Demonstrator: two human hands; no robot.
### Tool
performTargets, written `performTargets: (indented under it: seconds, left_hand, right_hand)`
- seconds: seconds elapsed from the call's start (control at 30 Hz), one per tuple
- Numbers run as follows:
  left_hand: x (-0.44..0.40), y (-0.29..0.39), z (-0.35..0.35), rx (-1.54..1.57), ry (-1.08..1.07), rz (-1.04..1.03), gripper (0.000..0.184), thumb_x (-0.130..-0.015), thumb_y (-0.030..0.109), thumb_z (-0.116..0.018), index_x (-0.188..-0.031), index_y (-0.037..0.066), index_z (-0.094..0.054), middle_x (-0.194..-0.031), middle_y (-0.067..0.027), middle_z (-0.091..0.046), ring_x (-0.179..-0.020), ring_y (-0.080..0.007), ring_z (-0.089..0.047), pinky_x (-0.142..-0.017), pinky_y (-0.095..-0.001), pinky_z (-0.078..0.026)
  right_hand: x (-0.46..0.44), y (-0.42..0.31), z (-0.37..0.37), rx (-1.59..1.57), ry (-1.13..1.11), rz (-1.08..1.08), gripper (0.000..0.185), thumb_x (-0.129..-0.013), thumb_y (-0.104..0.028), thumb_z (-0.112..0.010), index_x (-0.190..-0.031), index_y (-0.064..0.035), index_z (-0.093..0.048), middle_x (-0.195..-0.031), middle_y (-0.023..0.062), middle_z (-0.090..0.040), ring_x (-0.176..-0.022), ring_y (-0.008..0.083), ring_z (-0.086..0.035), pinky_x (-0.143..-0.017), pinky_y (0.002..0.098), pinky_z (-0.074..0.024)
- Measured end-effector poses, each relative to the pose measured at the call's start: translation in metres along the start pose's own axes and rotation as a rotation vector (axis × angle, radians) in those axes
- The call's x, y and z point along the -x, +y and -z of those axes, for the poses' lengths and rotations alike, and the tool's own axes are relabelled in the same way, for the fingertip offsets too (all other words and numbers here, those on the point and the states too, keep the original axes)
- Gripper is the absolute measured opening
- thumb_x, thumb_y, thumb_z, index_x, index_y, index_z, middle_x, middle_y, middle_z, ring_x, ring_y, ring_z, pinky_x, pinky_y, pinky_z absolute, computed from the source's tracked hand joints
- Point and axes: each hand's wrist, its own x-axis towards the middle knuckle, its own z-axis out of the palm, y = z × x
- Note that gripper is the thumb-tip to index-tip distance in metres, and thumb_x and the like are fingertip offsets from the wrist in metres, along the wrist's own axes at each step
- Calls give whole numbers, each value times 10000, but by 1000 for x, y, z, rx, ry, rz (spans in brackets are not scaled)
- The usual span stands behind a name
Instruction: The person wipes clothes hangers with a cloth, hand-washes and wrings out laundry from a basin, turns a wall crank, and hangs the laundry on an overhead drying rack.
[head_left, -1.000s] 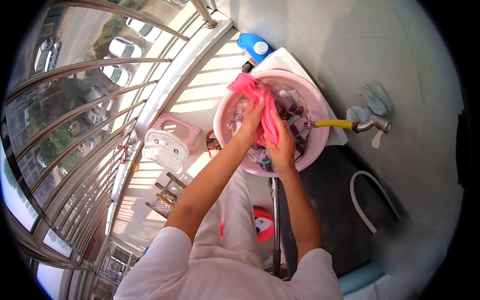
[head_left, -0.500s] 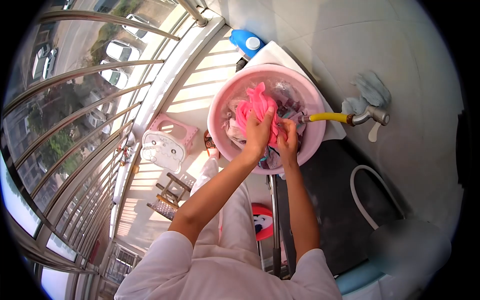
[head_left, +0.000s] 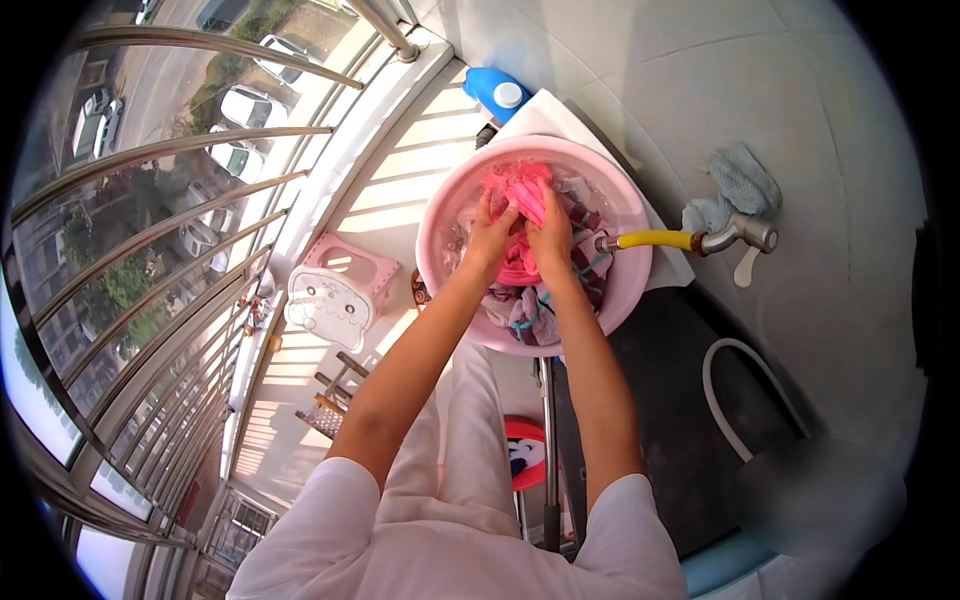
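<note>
A pink plastic basin (head_left: pixel 434 250) holds water and several wet garments. Both my hands grip a bright pink cloth garment (head_left: pixel 519 268), partly under water; its exact kind cannot be made out. My left hand (head_left: pixel 490 236) is closed on its left side, and my right hand (head_left: pixel 549 236) is closed on its right side, close beside the left. Around them lie striped purple and white clothes (head_left: pixel 538 318). Just right of my right hand, the end of a yellow hose (head_left: pixel 650 239) reaches over the basin's rim from a metal tap (head_left: pixel 742 234).
A blue detergent bottle (head_left: pixel 495 92) stands behind the basin. A grey cloth (head_left: pixel 745 182) hangs at the tap. Left are a pink and white folding stool (head_left: pixel 330 305), a small wooden stool (head_left: pixel 335 390) and metal railings (head_left: pixel 170 150). A red basin (head_left: pixel 530 470) sits below.
Both hands have lowered the pink garment from above the clothes into the water toward the far side of the basin. The striped clothes show more now.
</note>
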Motion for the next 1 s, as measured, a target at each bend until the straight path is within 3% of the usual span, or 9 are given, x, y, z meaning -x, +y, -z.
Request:
performTargets:
  seconds: [0.23,0.33,0.43,0.47,0.63,0.77,0.8,0.9,1.0]
  left_hand:
    - [-11,38,-9,275,-166,244,476,-908,317,-582,-1277,85,-391,-1168,-127,-531,-914,-237,-593,-674,-317,-535]
    - [-22,21,6,160,-213,297,271,-934,275,-532,-1111,70,-542,-968,-97,-627,-830,-230,-598,-663,-316,-532]
    - [-33,-27,13,613,-278,121,234,-947,245,-507,-1090,67,-560,-989,-101,-630,-825,-228,-612,-703,-339,-537]
    - [-18,-13,-3,608,-31,226,213,-949,222,-507,-1080,64,-565,-1011,-95,-627,-864,-214,-621,-757,-358,-536]
    - [-20,5,-13,300,29,42,310,-937,214,-539,-1206,72,-479,-1061,-87,-591,-926,-205,-595,-793,-358,-513]
    - [-32,22,1,82,1,34,470,-916,185,-573,-1329,112,-362,-1124,-72,-551,-939,-178,-567,-793,-308,-479]
    - [-22,24,-3,50,13,12,475,-910,159,-575,-1331,92,-366,-1138,-74,-549,-945,-167,-567,-796,-293,-474]
    - [11,9,0,-39,13,-199,517,-899,108,-579,-1358,60,-345,-1152,-95,-537,-956,-147,-564,-803,-256,-467]
    - [61,-21,12,-66,83,-162,496,-895,156,-597,-1328,47,-379,-1157,-97,-533,-1013,-182,-550,-849,-291,-463]
  right_hand:
    - [66,-110,70,-108,-246,250,433,-686,-51,-718,-1100,-75,-594,-885,141,-592,-824,340,-592,-687,401,-472]
    - [50,-106,56,-218,-260,25,293,-689,-163,-756,-938,-57,-643,-756,152,-618,-722,347,-609,-639,387,-478]
    - [15,-65,19,-177,120,33,255,-731,-183,-751,-839,25,-649,-709,186,-636,-609,276,-610,-604,349,-479]
    - [-2,-49,9,-185,203,-35,297,-734,-287,-725,-828,-13,-662,-730,216,-628,-675,382,-619,-617,413,-480]
    - [-40,18,-1,61,289,-111,427,-799,-422,-632,-856,1,-651,-743,232,-625,-743,407,-616,-660,462,-462]
    - [-12,50,-10,92,219,11,482,-779,-190,-679,-1199,-22,-512,-1124,218,-574,-1059,383,-537,-873,406,-441]
    - [-6,42,-5,183,-66,-25,613,-737,-47,-664,-1298,-52,-416,-1240,211,-498,-1137,380,-480,-954,399,-403]
    - [-16,39,14,325,-181,63,578,-723,16,-638,-1265,-26,-442,-1201,231,-511,-1119,398,-485,-970,402,-400]
    - [-7,41,10,-489,110,-241,439,-806,-32,-581,-1233,-58,-483,-1193,154,-520,-1140,285,-504,-958,357,-419]
